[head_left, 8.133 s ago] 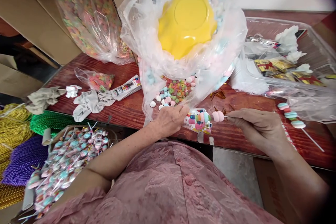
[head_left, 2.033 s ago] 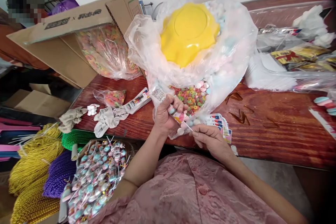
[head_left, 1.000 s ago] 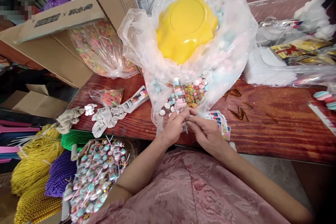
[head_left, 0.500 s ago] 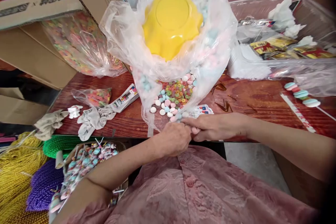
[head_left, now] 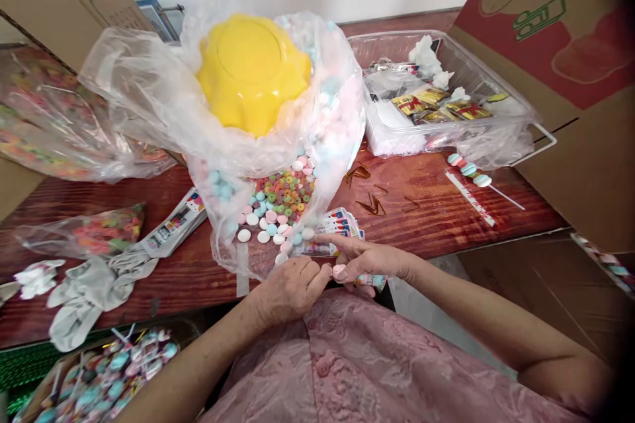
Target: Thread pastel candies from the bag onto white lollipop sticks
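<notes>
At the table's front edge my two hands meet. My right hand [head_left: 380, 262] is closed on a pink candy [head_left: 339, 271], pinched by the thumb, with the index finger stretched toward the loose sweets. A printed wrapper [head_left: 373, 280] shows below its palm. My left hand [head_left: 292, 287] is closed, its fingertips against the pink candy; whatever it may hold is hidden. Just beyond lie pastel round candies [head_left: 271, 229] and colourful ring candies [head_left: 292, 192] in the mouth of a large clear bag [head_left: 149, 99]. Printed cards [head_left: 342, 221] lie beside the right hand.
An upturned yellow bowl [head_left: 253, 73] rests on the bag. A clear plastic bin [head_left: 441, 139] holds packets and tissue. A candy skewer [head_left: 469, 170] lies at right, near a cardboard box [head_left: 560, 79]. Gloves [head_left: 94, 291] lie at left; a box of finished candy sticks [head_left: 119, 377] stands below.
The view has swung right, so the table's things sit further left. My hands have drawn slightly apart, and the pink candy and wrapper now show more in my right hand.
</notes>
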Demonstrator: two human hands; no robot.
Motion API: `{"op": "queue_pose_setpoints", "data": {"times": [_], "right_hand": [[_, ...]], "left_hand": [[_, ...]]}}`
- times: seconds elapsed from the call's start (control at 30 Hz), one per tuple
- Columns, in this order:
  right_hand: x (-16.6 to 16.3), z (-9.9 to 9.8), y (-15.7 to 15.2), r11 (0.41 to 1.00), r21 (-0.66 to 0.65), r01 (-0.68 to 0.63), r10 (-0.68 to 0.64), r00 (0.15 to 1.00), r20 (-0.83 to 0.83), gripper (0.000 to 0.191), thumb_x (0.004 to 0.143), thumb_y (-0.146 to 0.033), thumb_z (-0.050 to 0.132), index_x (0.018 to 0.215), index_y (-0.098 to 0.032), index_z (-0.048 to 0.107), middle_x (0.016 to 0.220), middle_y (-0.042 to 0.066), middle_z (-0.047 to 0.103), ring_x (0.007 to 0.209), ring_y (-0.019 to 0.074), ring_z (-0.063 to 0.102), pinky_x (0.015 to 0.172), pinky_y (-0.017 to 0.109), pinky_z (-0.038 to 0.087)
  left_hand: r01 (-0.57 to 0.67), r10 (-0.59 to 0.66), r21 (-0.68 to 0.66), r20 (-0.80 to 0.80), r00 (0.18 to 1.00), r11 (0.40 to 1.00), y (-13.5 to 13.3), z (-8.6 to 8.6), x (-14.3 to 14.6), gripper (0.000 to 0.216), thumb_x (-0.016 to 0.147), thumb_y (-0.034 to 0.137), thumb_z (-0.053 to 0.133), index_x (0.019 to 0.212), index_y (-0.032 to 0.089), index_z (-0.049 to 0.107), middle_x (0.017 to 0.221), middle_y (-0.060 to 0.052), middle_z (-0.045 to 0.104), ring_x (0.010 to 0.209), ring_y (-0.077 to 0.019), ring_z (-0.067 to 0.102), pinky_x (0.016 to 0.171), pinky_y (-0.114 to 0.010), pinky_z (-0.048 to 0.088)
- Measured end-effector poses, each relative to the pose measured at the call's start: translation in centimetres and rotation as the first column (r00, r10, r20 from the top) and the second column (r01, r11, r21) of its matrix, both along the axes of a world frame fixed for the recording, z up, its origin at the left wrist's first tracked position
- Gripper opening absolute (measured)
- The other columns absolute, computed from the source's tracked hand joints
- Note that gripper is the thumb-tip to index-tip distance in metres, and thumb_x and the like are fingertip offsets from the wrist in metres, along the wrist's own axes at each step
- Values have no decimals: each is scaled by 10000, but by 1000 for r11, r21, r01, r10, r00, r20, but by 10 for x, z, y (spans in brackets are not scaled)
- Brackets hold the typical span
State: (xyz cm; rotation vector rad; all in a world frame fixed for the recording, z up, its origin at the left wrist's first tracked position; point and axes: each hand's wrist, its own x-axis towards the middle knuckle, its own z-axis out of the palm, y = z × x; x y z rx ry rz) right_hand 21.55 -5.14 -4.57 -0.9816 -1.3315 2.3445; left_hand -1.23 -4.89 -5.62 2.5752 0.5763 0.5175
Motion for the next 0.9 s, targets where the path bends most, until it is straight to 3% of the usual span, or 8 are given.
{"op": "queue_pose_setpoints", "data": {"times": [0.07, 0.13, 0.2, 0.23, 0.37, 0.5, 0.67, 0.9], "right_hand": [[13, 1, 0, 935, 352, 39, -93, 986, 138, 581, 884, -395, 651, 1435, -266, 521, 761, -28, 639, 652, 138, 623, 639, 269, 510], [42, 3, 2, 661, 750, 42, -357, 896, 265, 348, 924, -393, 611, 1223, -232, 688, 968, 60, 694, 894, 202, 651, 824, 358, 527], [86, 3, 4, 362, 932, -36, -659, 697, 283, 262, 934, -381, 597, 1071, -221, 753, 1132, 118, 681, 1068, 266, 618, 967, 442, 477], [111, 1, 4, 298, 948, -110, -741, 599, 303, 239, 937, -353, 581, 1016, -226, 768, 1123, 121, 685, 1065, 277, 610, 975, 452, 464], [185, -21, 6, 360, 875, -322, -755, 450, 477, 217, 900, -338, 575, 827, -230, 750, 1002, 112, 687, 986, 287, 589, 937, 442, 450], [193, -40, 9, 431, 843, -321, -703, 466, 537, 247, 931, -329, 472, 821, -207, 656, 944, 100, 645, 890, 231, 602, 823, 363, 478], [184, -36, 6, 444, 835, -326, -719, 425, 549, 195, 919, -317, 449, 797, -220, 566, 840, 83, 618, 789, 218, 577, 750, 347, 464], [185, -36, 21, 514, 821, -247, -816, 155, 557, 217, 869, -386, 545, 775, -213, 636, 876, 99, 680, 787, 247, 609, 684, 359, 441]], "left_hand": [[-98, 100, -85, 22, 995, 992, -2, -1, 5, 280, 949, 193, 421, 836, 181, 676, 680, -72, 609, 622, -183, 506, 580, -300, 355], [-229, 260, -299, 71, 963, 926, -4, 1, 9, 297, 953, 242, 464, 741, 185, 664, 649, -47, 579, 617, -161, 481, 595, -285, 346], [-305, 453, -614, 96, 886, 728, -4, 5, 12, 320, 939, 325, 538, 676, 185, 654, 627, -21, 550, 608, -141, 464, 601, -267, 345], [-291, 529, -760, 80, 845, 581, -4, 7, 12, 330, 914, 365, 584, 647, 181, 649, 615, -9, 531, 594, -129, 449, 586, -258, 335], [-93, 601, -995, -51, 797, 38, -2, 11, 15, 344, 719, 427, 784, 578, 149, 641, 593, 18, 495, 510, -75, 373, 503, -232, 265], [36, 620, -978, -102, 778, -205, -1, 9, 26, 337, 580, 404, 891, 680, 124, 732, 647, -15, 594, 508, -65, 410, 480, -220, 296], [110, 724, -973, -74, 686, -203, -5, 12, 37, 385, 518, 414, 932, 668, 121, 733, 702, -39, 640, 535, -69, 439, 464, -214, 327], [-5, 763, -997, 61, 643, 83, -6, 12, 25, 375, 683, 438, 828, 579, 133, 638, 623, 25, 488, 506, -56, 395, 476, -224, 287]]}}
